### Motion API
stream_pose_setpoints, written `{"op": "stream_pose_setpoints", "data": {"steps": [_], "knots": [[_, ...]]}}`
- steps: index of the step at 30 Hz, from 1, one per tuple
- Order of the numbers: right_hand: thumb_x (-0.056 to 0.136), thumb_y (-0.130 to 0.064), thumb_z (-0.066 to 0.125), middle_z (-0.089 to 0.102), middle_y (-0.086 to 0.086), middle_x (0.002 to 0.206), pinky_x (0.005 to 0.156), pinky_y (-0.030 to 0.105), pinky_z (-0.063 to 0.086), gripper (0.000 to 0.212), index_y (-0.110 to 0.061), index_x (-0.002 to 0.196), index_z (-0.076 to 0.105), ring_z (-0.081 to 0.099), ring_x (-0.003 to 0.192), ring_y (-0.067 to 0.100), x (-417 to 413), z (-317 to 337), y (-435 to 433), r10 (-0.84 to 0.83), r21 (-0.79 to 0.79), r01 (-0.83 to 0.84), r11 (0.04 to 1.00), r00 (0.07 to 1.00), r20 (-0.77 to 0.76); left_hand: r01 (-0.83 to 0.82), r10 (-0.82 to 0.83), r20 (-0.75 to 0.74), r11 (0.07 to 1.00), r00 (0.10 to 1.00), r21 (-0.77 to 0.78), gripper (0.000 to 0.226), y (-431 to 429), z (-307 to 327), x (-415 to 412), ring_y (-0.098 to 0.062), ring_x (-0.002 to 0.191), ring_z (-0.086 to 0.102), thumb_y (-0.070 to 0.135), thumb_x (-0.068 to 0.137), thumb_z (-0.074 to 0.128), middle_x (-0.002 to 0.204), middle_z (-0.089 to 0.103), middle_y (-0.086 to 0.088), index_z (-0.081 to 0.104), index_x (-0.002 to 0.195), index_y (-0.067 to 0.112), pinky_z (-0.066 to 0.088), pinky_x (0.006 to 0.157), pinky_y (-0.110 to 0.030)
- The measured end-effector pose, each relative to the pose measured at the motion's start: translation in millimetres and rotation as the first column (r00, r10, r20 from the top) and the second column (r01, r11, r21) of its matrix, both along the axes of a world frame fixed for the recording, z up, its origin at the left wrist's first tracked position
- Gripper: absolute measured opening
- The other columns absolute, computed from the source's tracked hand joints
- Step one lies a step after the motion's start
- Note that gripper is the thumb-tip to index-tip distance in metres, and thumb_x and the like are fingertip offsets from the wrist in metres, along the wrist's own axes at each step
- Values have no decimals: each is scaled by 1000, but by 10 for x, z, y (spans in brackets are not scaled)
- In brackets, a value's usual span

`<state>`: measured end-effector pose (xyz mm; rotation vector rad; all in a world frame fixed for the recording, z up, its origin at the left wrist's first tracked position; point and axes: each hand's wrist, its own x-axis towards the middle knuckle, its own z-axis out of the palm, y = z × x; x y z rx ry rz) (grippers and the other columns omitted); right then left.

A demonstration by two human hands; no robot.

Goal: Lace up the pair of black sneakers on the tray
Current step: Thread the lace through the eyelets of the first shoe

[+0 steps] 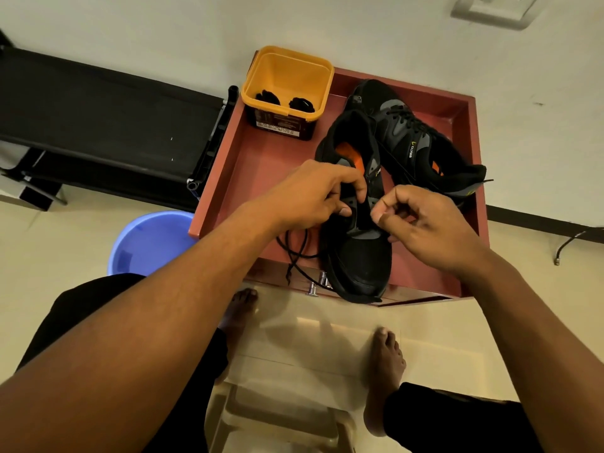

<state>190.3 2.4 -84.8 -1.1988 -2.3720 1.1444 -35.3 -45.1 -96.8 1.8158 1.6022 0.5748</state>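
We grip near sneaker (359,256) eyelet flap with left hand (307,197); right hand (434,227) curled at tongue, grasp unclear; lace (295,253) trails over tray (255,165) near edge.

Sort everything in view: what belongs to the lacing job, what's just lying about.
Job: near sneaker, gripped by left hand; far sneaker, laced; loose lace; red tray; yellow tub with two black bundles, possibly laces.
Lying about: blue basin; black cot; wall socket; plastic stool.
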Motion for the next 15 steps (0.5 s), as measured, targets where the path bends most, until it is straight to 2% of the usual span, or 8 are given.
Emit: {"op": "stream_pose_setpoints", "data": {"steps": [2, 4, 5, 9, 12, 15], "knots": [[90, -32, 78, 65, -5, 92, 72, 24, 56, 7, -29, 93, 73, 64, 80, 10, -20, -10, -20, 45, 62, -47, 997, 998, 43, -5, 5, 6, 1000, 1000, -6, 28, 2, 1, 3, -4, 58, 53, 11, 93, 73, 68, 62, 1, 68, 105, 36, 39, 56, -10], [90, -31, 78, 63, -6, 92, 71, 24, 54, 7, -28, 91, 72, 62, 81, 9, -16, -49, -19, 75, 145, -88, 986, 993, 91, 4, -4, 18, 1000, 1000, -12, 28, -2, 5, 3, -3, 57, 53, 10, 93, 73, 67, 62, 0, 68, 105, 35, 39, 55, -11], [92, -29, 77, 62, -6, 93, 70, 23, 55, 6, -26, 91, 72, 63, 82, 9, 4, -56, -7, 68, 144, -79, 986, 995, 78, 7, -7, 23, 1000, 1000, -16, 28, -2, 10, 2, -2, 56, 53, 10, 93, 73, 67, 62, 0, 69, 105, 34, 40, 55, -10], [98, -21, 71, 63, 3, 99, 66, 29, 63, 5, -21, 93, 69, 71, 82, 19, 86, -70, 15, -114, -73, 107, 992, 990, -87, 16, -16, 26, 1000, 1000, -23, 25, 7, 23, 4, -4, 58, 53, 13, 92, 74, 68, 62, 0, 69, 105, 34, 43, 59, -15], [96, -26, 74, 67, -2, 96, 67, 29, 63, 6, -26, 99, 69, 69, 83, 15, 56, -65, -10, -73, -28, 71, 997, 995, -67, 23, -22, 27, 999, 999, -29, 25, 20, 29, 2, -8, 60, 54, 14, 92, 74, 67, 63, -1, 68, 105, 34, 47, 64, -27], [92, -32, 78, 65, -7, 93, 69, 27, 60, 14, -27, 102, 71, 66, 81, 11, 27, -41, 0, 20, 71, -21, 997, 999, 25, 23, -23, 23, 999, 999, -25, 24, 19, 31, -3, -7, 59, 53, 16, 92, 75, 68, 63, -1, 69, 106, 34, 46, 64, -27]]}}
